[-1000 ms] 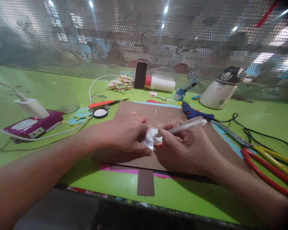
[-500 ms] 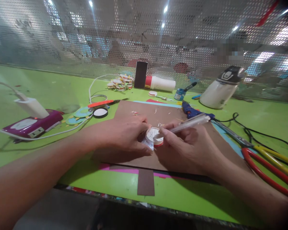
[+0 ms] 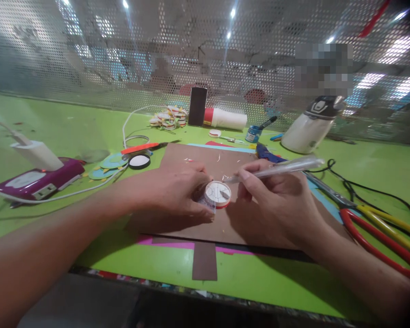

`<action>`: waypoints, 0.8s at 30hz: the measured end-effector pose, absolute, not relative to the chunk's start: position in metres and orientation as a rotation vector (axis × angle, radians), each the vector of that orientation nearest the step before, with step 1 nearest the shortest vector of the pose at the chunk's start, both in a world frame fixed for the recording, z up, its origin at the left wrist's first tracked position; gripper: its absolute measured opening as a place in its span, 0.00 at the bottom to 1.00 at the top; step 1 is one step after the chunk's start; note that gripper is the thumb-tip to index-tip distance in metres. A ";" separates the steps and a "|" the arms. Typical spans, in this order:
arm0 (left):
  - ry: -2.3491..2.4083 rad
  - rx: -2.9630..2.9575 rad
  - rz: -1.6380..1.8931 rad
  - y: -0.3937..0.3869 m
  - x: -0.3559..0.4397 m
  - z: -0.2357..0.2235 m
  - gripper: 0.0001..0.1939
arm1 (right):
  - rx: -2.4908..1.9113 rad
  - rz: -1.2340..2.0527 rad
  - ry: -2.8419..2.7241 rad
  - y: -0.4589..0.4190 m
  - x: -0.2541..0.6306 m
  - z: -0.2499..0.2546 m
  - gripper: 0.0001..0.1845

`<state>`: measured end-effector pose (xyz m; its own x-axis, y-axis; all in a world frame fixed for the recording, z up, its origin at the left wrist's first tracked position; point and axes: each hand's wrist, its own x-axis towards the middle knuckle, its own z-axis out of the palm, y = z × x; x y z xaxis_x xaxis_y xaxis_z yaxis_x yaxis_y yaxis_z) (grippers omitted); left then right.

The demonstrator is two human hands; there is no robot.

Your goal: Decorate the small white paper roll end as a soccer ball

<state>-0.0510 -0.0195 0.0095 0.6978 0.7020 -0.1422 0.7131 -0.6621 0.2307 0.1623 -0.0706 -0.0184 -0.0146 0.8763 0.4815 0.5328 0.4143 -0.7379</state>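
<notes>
My left hand (image 3: 182,189) rests on the brown board (image 3: 177,157), fingers closed around the left side of a small round white cap (image 3: 217,191). The cap has a red lower rim, thin lines on its top and a dark pointed mark right of centre. A clear printed plastic strip (image 3: 209,206) shows between the left thumb and the cap. In my right hand (image 3: 273,196), a pale, pen-shaped craft knife (image 3: 283,168) is pinched between thumb and fingers. Its thin grey tip is above the board just beyond the cap, apart from it.
Large scissors (image 3: 362,218) and a blue glue gun (image 3: 268,155) lie right. Behind stand a phone (image 3: 197,107), a white cup (image 3: 230,120), a paint jar (image 3: 253,134) and a white bottle (image 3: 307,125). A purple power strip (image 3: 41,180) and orange cutter (image 3: 140,148) are left.
My right hand has lifted the craft knife's tip off the cap and moved it slightly right and away. The dark mark on the cap is now exposed. My left hand keeps its hold.
</notes>
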 end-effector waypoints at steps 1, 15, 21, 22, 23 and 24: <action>1.148 2.639 -0.039 -0.018 -0.052 0.011 0.30 | -1.215 0.433 -1.670 -0.070 0.163 -0.020 0.09; 1.199 2.770 0.090 0.000 -0.064 0.016 0.46 | -1.234 0.352 -2.011 -0.061 0.182 -0.028 0.15; 1.203 2.791 0.047 0.005 -0.066 0.014 0.47 | -1.393 0.469 -2.230 -0.070 0.176 -0.016 0.23; 1.201 2.796 0.047 0.005 -0.066 0.014 0.47 | -1.411 0.462 -2.244 -0.071 0.174 -0.015 0.22; 1.200 2.800 0.047 0.005 -0.066 0.013 0.47 | -1.423 0.453 -2.253 -0.072 0.172 -0.014 0.22; 1.199 2.803 0.046 0.005 -0.066 0.013 0.47 | -1.427 0.442 -2.256 -0.072 0.170 -0.013 0.20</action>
<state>-0.0656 0.0047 0.0132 0.6910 0.7228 -0.0086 0.7200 -0.6872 0.0967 0.1703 -0.0720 -0.0129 -0.3764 0.9073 0.1877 0.7693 0.4189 -0.4824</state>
